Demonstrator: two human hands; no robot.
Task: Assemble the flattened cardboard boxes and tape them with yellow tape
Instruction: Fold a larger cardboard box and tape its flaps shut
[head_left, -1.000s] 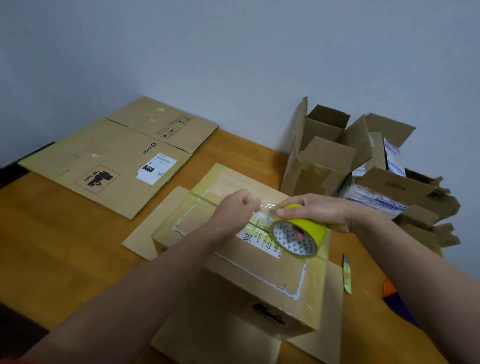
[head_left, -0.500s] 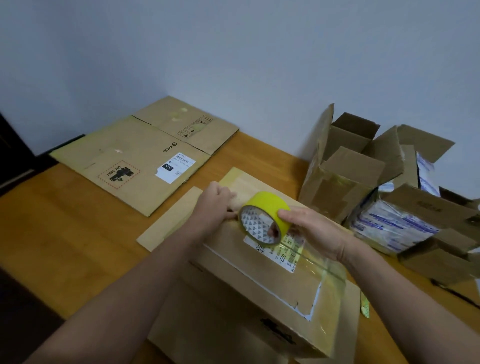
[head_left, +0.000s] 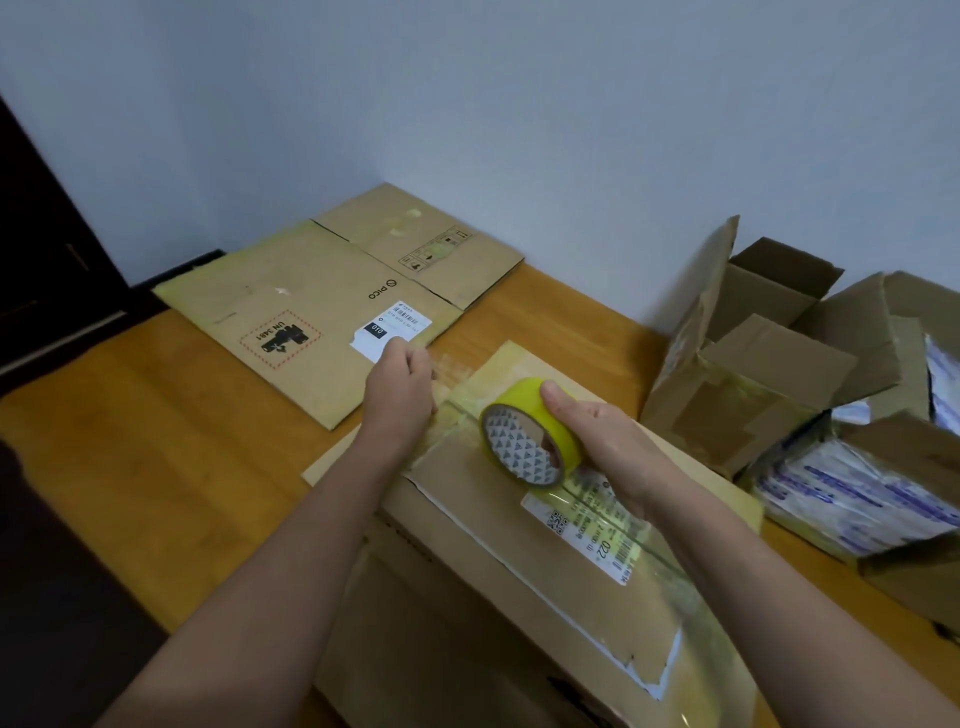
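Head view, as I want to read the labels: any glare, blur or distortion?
Head view: glossy tape strip on the box glares across its label; left hand slightly soft; frame edges bow from the wide lens, dark at left.

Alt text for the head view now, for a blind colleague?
The right hand grips a yellow tape roll over a closed brown cardboard box while the left hand pinches the pulled-out tape end. A flattened cardboard box lies behind on the wooden table.

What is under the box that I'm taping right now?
A flat cardboard sheet sticks out from under the box, lying on the wooden table. The box covers the sheet's middle, so anything else beneath is hidden.
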